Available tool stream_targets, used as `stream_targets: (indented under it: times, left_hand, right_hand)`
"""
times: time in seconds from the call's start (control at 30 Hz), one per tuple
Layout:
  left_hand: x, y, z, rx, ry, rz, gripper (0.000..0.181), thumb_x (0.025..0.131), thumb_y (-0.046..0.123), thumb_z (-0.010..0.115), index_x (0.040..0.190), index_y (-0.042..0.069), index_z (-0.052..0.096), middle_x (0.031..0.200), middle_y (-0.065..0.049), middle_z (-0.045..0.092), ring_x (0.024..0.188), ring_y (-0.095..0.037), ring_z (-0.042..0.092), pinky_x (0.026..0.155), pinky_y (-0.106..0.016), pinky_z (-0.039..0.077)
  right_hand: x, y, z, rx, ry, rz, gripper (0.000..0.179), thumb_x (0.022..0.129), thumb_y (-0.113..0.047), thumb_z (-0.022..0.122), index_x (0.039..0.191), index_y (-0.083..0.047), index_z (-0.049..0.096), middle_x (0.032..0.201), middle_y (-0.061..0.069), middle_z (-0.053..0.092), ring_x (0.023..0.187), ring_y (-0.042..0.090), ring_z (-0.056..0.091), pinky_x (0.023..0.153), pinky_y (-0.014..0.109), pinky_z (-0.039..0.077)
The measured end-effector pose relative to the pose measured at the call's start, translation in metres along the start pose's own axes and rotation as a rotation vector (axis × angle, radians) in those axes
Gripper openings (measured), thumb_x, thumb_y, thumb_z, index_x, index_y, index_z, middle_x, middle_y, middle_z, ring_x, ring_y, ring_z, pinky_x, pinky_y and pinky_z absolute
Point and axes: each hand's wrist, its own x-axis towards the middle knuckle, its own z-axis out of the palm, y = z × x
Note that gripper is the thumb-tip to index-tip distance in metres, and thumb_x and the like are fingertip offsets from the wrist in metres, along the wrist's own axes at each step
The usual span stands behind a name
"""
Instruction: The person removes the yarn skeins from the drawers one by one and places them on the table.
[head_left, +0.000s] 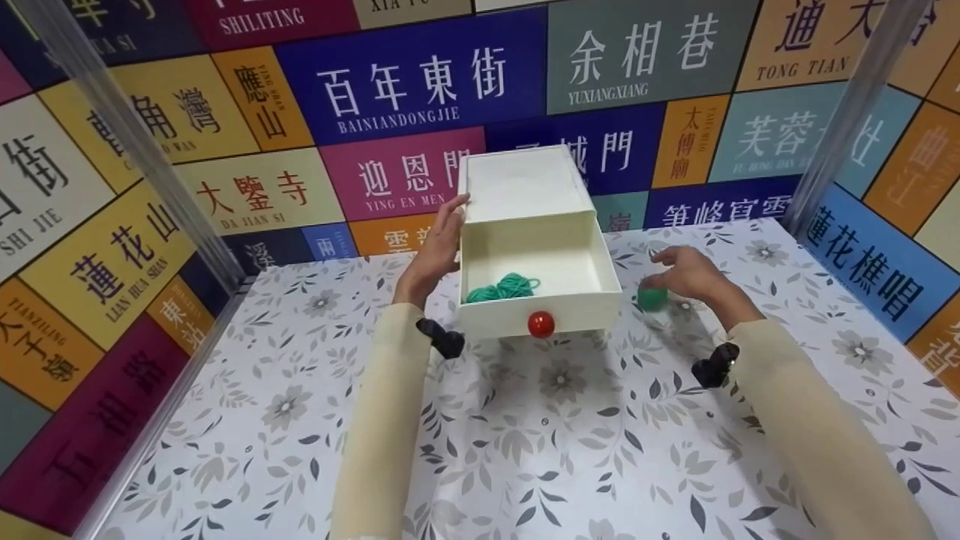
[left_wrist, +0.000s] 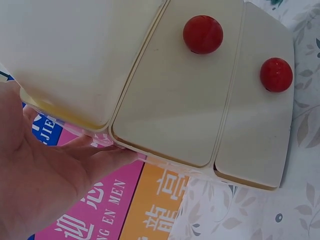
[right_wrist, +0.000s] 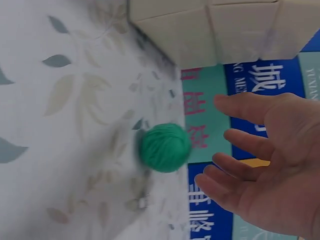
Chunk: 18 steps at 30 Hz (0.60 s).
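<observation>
A small white drawer cabinet [head_left: 521, 184] stands at the back of the table, its top drawer [head_left: 577, 270] pulled out toward me. Green yarn [head_left: 514, 286] lies in the drawer's front left corner. Against the cabinet's left side rests my left hand [head_left: 439, 251], its fingers extended along the wall in the left wrist view. To the right of the cabinet, my right hand [head_left: 694, 276] hovers above a green yarn ball [right_wrist: 166, 147] on the table. The right wrist view shows its fingers [right_wrist: 250, 145] spread, with a gap between them and the ball.
A red knob [head_left: 541, 324] sits on the pulled-out drawer's front. Below it, two closed drawers [left_wrist: 175, 90] carry red knobs too. The table wears a floral cloth [head_left: 285, 405]. Behind it rises a wall [head_left: 412, 75] of coloured signs, with clear uprights [head_left: 855, 105] at the corners.
</observation>
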Motion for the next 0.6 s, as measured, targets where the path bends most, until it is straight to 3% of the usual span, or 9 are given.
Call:
stream_targets:
  times: [0.2, 0.6]
  left_hand:
    - [0.001, 0.001, 0.001, 0.003, -0.005, 0.002, 0.047, 0.11, 0.041, 0.025, 0.155, 0.031, 0.025, 0.164, -0.011, 0.027, 0.146, -0.04, 0.038, 0.11, -0.067, 0.039]
    - [-0.001, 0.001, 0.001, 0.014, 0.001, 0.011, 0.047, 0.11, 0.041, 0.025, 0.156, 0.03, 0.025, 0.162, -0.013, 0.029, 0.145, -0.042, 0.038, 0.109, -0.068, 0.04]
  right_hand:
    - [-0.013, -0.028, -0.022, 0.072, 0.036, 0.002, 0.065, 0.097, -0.03, 0.064, 0.15, -0.001, 0.04, 0.157, 0.027, 0.033, 0.141, 0.048, 0.037, 0.111, 0.063, 0.04]
    - [-0.057, -0.1, -0.046, 0.128, 0.214, -0.159, 0.053, 0.098, -0.03, 0.064, 0.145, -0.01, 0.049, 0.147, 0.022, 0.049, 0.135, 0.04, 0.047, 0.109, 0.058, 0.045]
